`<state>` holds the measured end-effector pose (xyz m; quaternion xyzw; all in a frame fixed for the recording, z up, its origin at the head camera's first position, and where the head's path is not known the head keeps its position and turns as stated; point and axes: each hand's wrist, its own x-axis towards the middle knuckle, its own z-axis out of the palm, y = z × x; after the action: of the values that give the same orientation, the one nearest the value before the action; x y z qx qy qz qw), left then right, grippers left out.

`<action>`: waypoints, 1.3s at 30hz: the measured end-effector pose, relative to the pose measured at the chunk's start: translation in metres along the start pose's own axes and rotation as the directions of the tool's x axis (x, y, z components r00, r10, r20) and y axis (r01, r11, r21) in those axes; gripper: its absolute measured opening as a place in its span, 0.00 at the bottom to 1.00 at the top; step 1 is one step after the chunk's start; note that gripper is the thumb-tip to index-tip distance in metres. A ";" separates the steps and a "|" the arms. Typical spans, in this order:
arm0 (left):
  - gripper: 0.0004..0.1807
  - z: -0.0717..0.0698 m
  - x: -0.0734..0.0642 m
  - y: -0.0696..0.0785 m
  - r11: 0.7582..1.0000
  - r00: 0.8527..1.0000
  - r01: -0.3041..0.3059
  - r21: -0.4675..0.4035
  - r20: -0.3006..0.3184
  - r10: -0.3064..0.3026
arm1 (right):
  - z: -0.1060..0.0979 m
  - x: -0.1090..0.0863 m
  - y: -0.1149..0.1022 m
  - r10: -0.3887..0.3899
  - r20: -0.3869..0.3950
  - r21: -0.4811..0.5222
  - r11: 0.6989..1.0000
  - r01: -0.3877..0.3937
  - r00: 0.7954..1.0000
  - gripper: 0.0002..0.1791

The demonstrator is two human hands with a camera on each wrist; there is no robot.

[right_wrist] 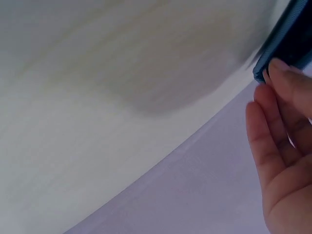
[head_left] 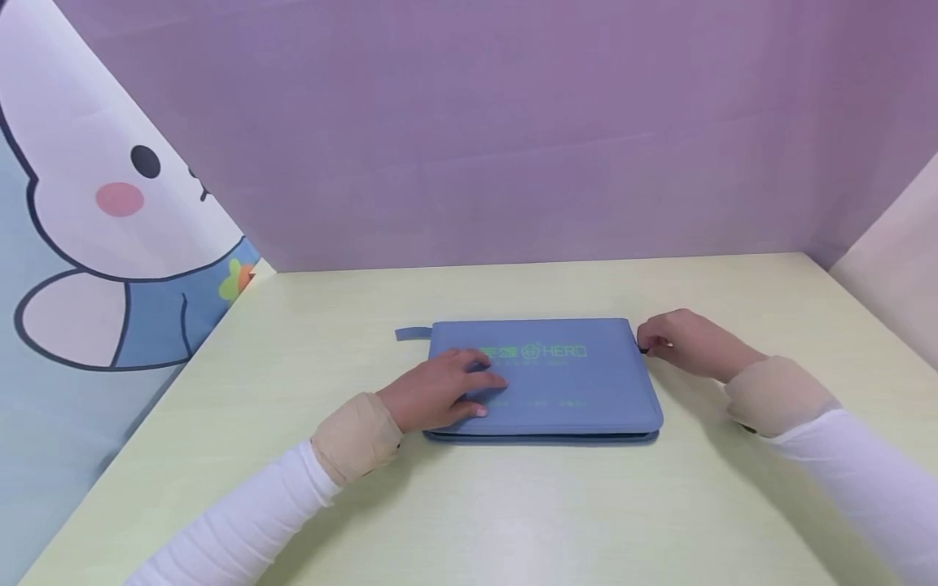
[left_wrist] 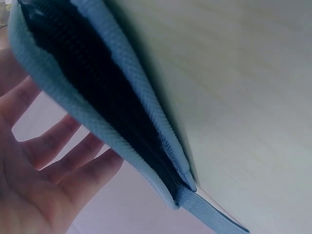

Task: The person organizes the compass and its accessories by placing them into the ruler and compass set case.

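Note:
A flat blue zippered case [head_left: 542, 378] lies on the table, with green lettering that includes "HERO" on its cover. My left hand [head_left: 440, 391] rests on the left part of the cover, fingers spread. In the left wrist view, the case's edge [left_wrist: 97, 122] gapes along its unfastened zipper, and a fabric tab [left_wrist: 207, 209] sticks out from the corner. At the case's right edge, near the far corner, my right hand [head_left: 685, 346] pinches the small dark zipper pull [head_left: 643, 350] between thumb and fingertips. The pinching fingers mostly hide the pull in the right wrist view.
The pale wooden table [head_left: 542, 505] extends on every side of the case. Behind it stands a purple cloth backdrop [head_left: 513, 138]. A cartoon-printed sheet [head_left: 88, 244] hangs at the left, and a pale panel [head_left: 894, 252] borders the right side.

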<state>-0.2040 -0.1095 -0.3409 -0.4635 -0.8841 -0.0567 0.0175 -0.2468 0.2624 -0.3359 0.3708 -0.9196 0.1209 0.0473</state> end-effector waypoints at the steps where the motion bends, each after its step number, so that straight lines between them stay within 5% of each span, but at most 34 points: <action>1: 0.21 0.000 0.001 0.000 1.000 1.000 0.001 0.000 0.002 -0.001 | 0.000 -0.001 0.001 -0.013 0.005 0.007 1.000 0.013 1.000 0.16; 21: 0.21 -0.003 0.002 0.001 1.000 1.000 -0.013 0.000 0.009 0.013 | 0.005 -0.020 -0.003 -0.105 -0.039 0.046 0.993 0.107 0.994 0.18; 28: 0.22 -0.003 0.001 0.002 1.000 1.000 -0.007 0.008 0.011 0.007 | 0.007 -0.027 -0.005 -0.140 0.014 0.142 0.980 0.137 0.990 0.17; 39: 0.22 -0.002 0.001 0.000 1.000 1.000 -0.015 0.001 -0.003 0.015 | 0.010 -0.046 -0.017 -0.219 -0.015 0.238 0.947 0.216 0.976 0.18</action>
<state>-0.2041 -0.1089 -0.3388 -0.4702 -0.8805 -0.0567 0.0195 -0.2022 0.2790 -0.3509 0.4735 -0.8522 0.2223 0.0099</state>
